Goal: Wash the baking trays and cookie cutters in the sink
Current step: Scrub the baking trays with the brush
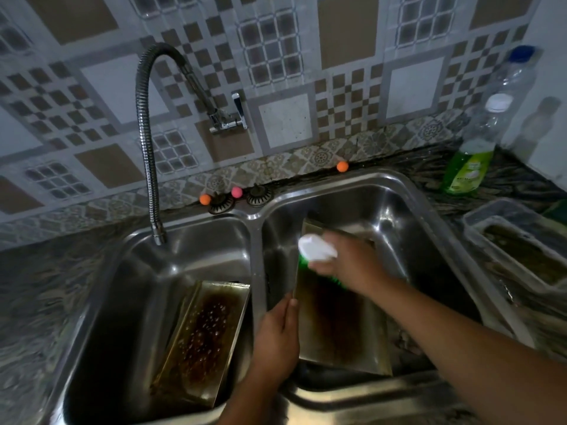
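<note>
The green bottle's label seems too blurred to read.

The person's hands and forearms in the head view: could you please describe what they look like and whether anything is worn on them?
Both forearms are bare as far as the frame shows, with no sleeve in view. The left hand and right hand wear no gloves, and no ring, watch or bracelet is visible, though the dim, blurred picture could hide small items.

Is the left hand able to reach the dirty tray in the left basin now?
Probably yes, but not freely: the left hand grips the edge of the tray being scrubbed. The other tray lies just beside it, uncovered, so it must let go first.
</note>
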